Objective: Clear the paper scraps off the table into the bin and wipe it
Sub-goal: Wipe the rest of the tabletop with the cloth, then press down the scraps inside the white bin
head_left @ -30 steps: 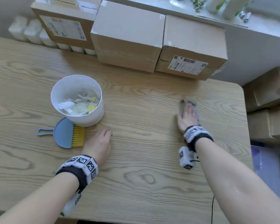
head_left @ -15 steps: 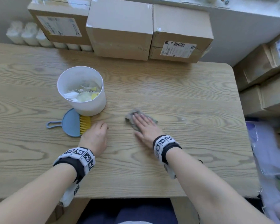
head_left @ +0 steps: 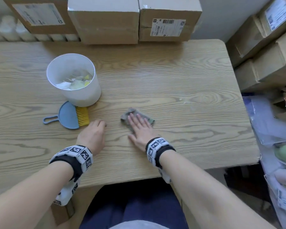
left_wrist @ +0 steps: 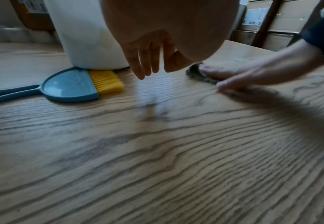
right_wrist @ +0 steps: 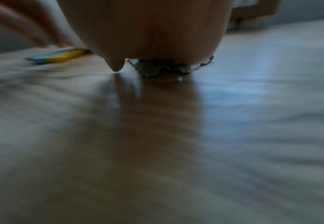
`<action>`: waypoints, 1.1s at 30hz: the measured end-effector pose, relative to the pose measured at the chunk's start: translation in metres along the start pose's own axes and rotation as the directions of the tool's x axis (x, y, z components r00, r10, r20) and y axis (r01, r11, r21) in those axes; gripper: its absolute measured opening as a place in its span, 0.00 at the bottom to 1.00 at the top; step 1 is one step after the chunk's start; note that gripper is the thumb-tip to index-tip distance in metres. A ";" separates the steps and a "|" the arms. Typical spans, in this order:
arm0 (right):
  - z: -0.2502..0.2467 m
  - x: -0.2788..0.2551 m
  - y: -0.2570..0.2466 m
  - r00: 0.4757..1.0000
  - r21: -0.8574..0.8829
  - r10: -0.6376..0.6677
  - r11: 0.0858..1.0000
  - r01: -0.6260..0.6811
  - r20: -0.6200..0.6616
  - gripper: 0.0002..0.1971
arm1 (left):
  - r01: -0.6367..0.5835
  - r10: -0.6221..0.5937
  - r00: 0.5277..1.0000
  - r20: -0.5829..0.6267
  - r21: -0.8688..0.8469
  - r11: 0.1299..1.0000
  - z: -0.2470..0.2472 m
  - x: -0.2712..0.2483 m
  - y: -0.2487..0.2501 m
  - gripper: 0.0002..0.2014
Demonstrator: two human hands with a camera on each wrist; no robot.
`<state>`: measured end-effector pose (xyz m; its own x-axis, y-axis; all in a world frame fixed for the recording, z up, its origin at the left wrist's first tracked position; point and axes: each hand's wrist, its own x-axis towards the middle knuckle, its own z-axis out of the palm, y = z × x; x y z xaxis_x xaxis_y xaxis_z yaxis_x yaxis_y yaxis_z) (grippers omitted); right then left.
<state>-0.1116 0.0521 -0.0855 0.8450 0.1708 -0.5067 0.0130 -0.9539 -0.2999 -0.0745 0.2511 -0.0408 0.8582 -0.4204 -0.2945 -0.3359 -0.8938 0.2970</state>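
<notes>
Scraps: we see paper scraps already inside the white bin.
Wiping: our right hand presses flat, fingers straight, on the grey cloth mid-tabletop.
Left hand: resting, fingers loosely curled, empty.
Remaining: we judge more wiping.

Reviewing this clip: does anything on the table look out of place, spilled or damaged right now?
Little stands out. A few small pale specks lie on the table to the right of the cloth under the right hand; whether scraps or droplets, I cannot tell. The bin stands upright.
</notes>
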 end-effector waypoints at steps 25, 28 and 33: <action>-0.002 -0.116 0.160 0.942 0.155 0.334 0.932 -0.327 -0.023 0.35 | -0.019 0.021 0.998 0.060 -0.034 0.999 0.023 0.007 0.128 0.15; 0.007 -0.112 0.123 0.994 0.083 0.108 0.991 -0.108 0.007 0.36 | -0.008 0.009 0.999 0.042 -0.031 0.999 0.022 -0.002 0.129 0.15; 0.016 -0.090 0.063 0.983 -0.039 -0.155 0.986 0.159 0.098 0.36 | 0.070 -0.070 0.997 -0.008 -0.031 0.997 0.011 -0.025 0.116 0.14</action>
<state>-0.1953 -0.0192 -0.0716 0.7760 0.3401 -0.5312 0.1684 -0.9233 -0.3452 -0.1396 0.1562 -0.0093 0.8830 -0.3551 -0.3070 -0.2627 -0.9158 0.3040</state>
